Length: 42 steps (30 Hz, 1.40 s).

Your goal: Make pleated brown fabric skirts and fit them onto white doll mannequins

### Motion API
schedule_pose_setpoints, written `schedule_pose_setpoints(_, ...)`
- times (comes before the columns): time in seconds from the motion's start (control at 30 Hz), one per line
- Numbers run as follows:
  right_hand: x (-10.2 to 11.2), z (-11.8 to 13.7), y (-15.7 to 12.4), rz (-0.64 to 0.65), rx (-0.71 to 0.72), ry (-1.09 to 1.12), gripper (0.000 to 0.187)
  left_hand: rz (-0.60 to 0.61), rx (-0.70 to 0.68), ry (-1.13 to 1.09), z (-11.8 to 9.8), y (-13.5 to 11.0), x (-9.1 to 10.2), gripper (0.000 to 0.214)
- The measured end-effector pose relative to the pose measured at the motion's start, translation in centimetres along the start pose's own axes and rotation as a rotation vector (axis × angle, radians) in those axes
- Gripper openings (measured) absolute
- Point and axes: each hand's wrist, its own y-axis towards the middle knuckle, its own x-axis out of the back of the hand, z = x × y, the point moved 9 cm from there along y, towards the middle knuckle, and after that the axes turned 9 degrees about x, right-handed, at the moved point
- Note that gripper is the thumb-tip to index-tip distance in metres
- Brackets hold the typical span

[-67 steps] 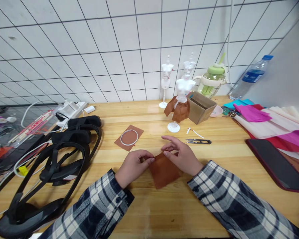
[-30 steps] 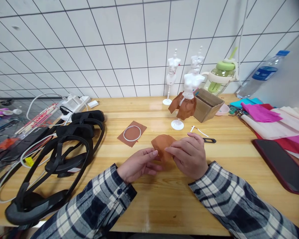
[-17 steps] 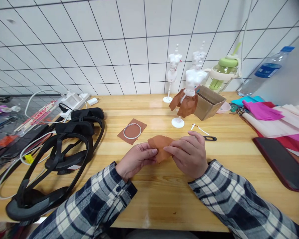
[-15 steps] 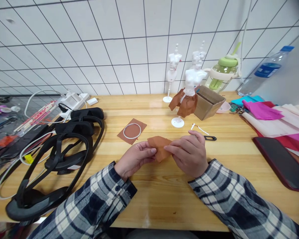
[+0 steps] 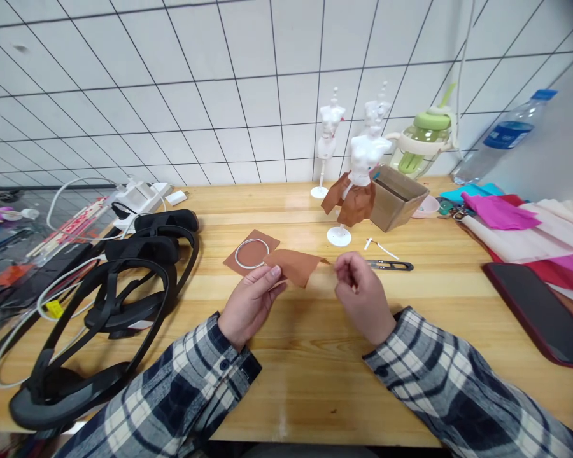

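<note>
My left hand [image 5: 252,299] pinches the left end of a small brown fabric piece [image 5: 298,264] between thumb and fingers, above the table. The fabric's right corner curls up and points at my right hand [image 5: 365,296]. That hand's fingers are drawn together a little to the right of the cloth. Whatever lies in its pinch is too small to make out. Just behind the left hand, a silvery ring [image 5: 252,253] lies on a brown fabric square [image 5: 272,243]. Thread snips [image 5: 396,266] rest beyond the right hand, partly covered by it.
White mini dress forms stand at the back, one [image 5: 368,152] draped with brown fabric [image 5: 356,203]. Beside them are a cardboard box [image 5: 396,213] and a green-lidded bottle [image 5: 420,143]. A phone [image 5: 537,312] and coloured cloths [image 5: 503,210] lie right; black headsets [image 5: 146,267] and cables left.
My right hand has come away from the fabric's middle and its fingers have curled in. The cloth has swung left and up, its right corner now raised.
</note>
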Motion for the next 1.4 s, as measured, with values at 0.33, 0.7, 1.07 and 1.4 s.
schedule_pose_setpoints(0.33,-6.4,-2.6,-4.2,0.143,-0.66,0.675,0.042,-0.03,-0.052,0.353,0.8,-0.3,-1.1,0.017)
schedule_pose_setpoints(0.7,-5.3,-3.3,-3.2,0.146,-0.659,0.651,0.036,-0.059,0.005,0.226,0.9,-0.5,-1.0,0.014)
schedule_pose_setpoints(1.07,-5.7,-3.2,-3.4,0.142,-0.604,0.64,0.033,0.101,0.074,0.306,1.9,-0.2,-2.1,0.022)
schedule_pose_setpoints(1.4,-5.9,-3.7,-3.9,0.156,-0.755,0.764,0.03,0.028,-0.229,0.82,-1.6,-0.8,-2.8,0.021)
